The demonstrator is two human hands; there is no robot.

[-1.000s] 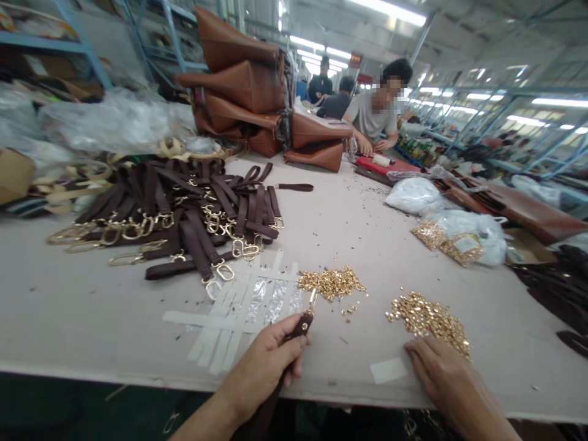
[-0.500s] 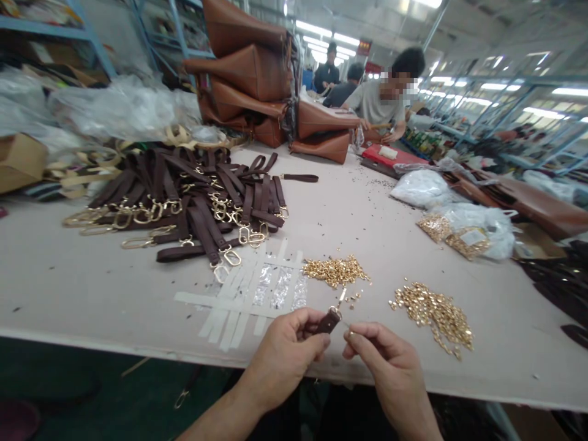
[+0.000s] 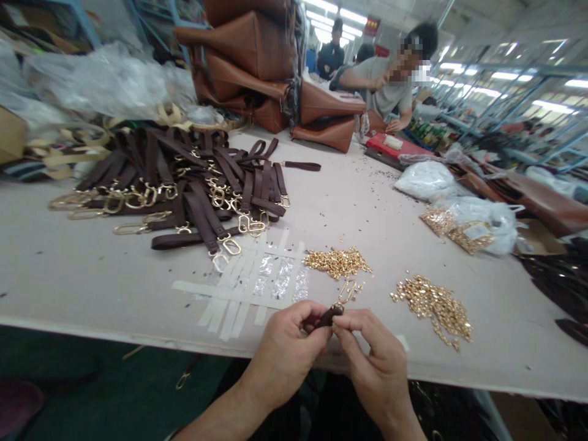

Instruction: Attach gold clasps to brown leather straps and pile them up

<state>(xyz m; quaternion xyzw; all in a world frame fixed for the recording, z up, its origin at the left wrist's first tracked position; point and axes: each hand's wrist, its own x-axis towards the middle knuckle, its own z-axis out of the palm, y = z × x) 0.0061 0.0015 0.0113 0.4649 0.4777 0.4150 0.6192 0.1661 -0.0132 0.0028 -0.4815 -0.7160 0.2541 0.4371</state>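
Note:
My left hand (image 3: 294,343) is closed around a dark brown leather strap (image 3: 327,318) with a gold clasp (image 3: 347,291) at its far end. The fingers of my right hand (image 3: 372,346) are pinched against the strap's end, near the clasp; whatever small piece lies between them is hidden. Just beyond the hands lies a heap of small gold rivets (image 3: 340,262). To the right is a second heap of gold rivet pieces (image 3: 434,309). Pale tape strips (image 3: 239,288) are stuck to the table left of the hands.
A large pile of brown straps with gold clasps (image 3: 197,196) covers the left of the table (image 3: 114,288). Brown leather bags (image 3: 257,67) are stacked behind. Bags of gold parts (image 3: 473,236) lie at right. A co-worker (image 3: 390,86) leans over the far end.
My right hand has moved left and now meets the strap's end, where before it was apart from it. The clasp has turned to show its loop. The view has shifted slightly.

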